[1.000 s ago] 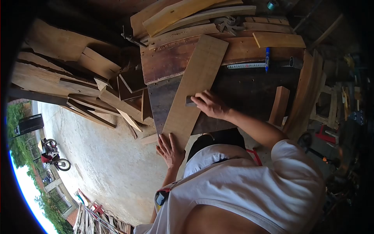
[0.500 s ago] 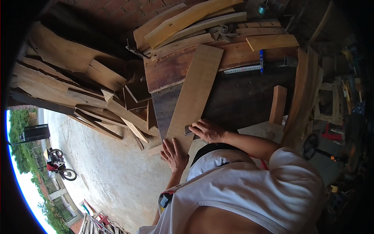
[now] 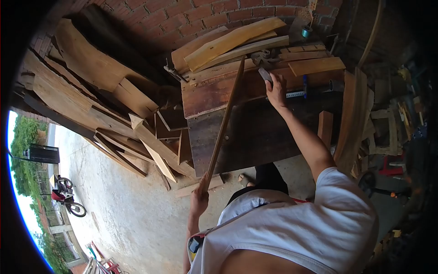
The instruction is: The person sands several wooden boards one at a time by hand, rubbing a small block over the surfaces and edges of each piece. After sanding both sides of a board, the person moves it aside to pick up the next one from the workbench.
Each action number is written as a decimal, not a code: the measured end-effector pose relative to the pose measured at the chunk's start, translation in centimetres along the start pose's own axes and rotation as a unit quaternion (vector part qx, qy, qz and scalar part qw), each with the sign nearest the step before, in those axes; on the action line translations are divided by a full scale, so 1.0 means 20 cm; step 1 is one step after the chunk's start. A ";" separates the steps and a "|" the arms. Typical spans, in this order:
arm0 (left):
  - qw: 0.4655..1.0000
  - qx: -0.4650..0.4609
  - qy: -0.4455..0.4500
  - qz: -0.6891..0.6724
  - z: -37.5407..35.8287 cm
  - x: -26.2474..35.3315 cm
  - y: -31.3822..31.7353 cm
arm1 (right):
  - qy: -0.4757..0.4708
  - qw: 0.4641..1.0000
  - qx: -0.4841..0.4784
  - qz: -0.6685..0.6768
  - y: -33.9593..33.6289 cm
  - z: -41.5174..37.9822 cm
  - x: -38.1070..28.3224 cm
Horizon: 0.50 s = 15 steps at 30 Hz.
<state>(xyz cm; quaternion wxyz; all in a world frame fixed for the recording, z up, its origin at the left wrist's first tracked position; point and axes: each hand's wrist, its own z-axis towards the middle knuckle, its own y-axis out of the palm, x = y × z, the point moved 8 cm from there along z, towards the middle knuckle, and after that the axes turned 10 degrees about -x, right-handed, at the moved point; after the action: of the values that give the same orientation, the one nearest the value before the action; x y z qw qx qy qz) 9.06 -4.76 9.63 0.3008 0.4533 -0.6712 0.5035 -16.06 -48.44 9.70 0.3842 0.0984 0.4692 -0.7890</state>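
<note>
Left hand (image 3: 198, 200): closed around the near end of a long plank (image 3: 224, 125). Plank is turned up so a narrow edge faces the camera; it slants across the bench (image 3: 260, 137), far end close to the stacked boards (image 3: 232, 45).

Right hand (image 3: 277, 90): fingers pinched on a small grey block (image 3: 265, 75), raised over the far part of the bench, well apart from the plank. Block's material: cannot tell.

Near right hand: a metal rule (image 3: 295, 94) with a row of printed marks, digits too small to read reliably. A blue pen (image 3: 305, 83) lies across the rule; no legible brand. Right of these, a short metal tube (image 3: 336, 86); beyond them, a yellowish board (image 3: 317, 66). A metal part with several arms (image 3: 264, 56) lies beside the stacked boards, and a teal spool (image 3: 306, 31) sits farther back, label unreadable.

Right side of bench: a short thick wood piece (image 3: 325, 127), then long curved boards (image 3: 351, 114).

Left of bench: a heap of boards and offcuts (image 3: 109, 86). Behind: a brick wall (image 3: 191, 20). Beyond the concrete floor (image 3: 118, 187), far left: a parked red motorbike (image 3: 66, 196).

At the person's waist: a red, black and yellow item (image 3: 195, 244), markings not legible.
</note>
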 end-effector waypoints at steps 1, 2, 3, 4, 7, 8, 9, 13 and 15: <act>0.996 -0.030 -0.009 -0.081 -0.04 -0.07 -0.04 | -0.008 1.000 -0.006 0.003 0.00 -0.03 -0.05; 0.992 -0.051 -0.036 -0.107 -0.05 -0.07 -0.08 | -0.015 1.000 -0.005 0.026 0.01 -0.05 -0.09; 0.992 -0.045 -0.040 -0.108 -0.05 -0.09 -0.11 | -0.019 0.999 -0.003 0.049 0.03 -0.06 -0.12; 0.985 -0.044 -0.025 -0.164 -0.04 -0.15 -0.11 | -0.019 0.998 -0.006 0.053 0.05 -0.08 -0.15; 0.974 -0.048 -0.052 -0.216 0.07 -0.35 -0.14 | -0.011 0.995 -0.071 0.065 0.17 -0.11 -0.22; 0.974 -0.031 -0.128 -0.186 0.12 -0.42 -0.16 | -0.047 0.992 -0.102 0.060 0.20 -0.10 -0.27; 0.967 -0.012 -0.204 -0.152 0.11 -0.50 -0.18 | -0.082 0.986 -0.132 0.059 0.26 -0.11 -0.33; 0.982 0.151 -0.115 -0.007 0.07 -0.64 -0.22 | -0.206 0.951 -0.227 0.030 0.40 -0.03 -0.41; 0.955 0.285 -0.058 0.064 -0.05 -0.59 -0.26 | -0.209 0.952 -0.223 0.013 0.46 0.05 -0.40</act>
<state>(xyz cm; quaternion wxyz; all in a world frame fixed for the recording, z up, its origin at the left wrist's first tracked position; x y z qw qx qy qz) 18.47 -0.65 1.92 0.0874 0.5043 -0.5440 0.6649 -3.92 -47.53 8.37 0.4960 -0.1508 0.5406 -0.6625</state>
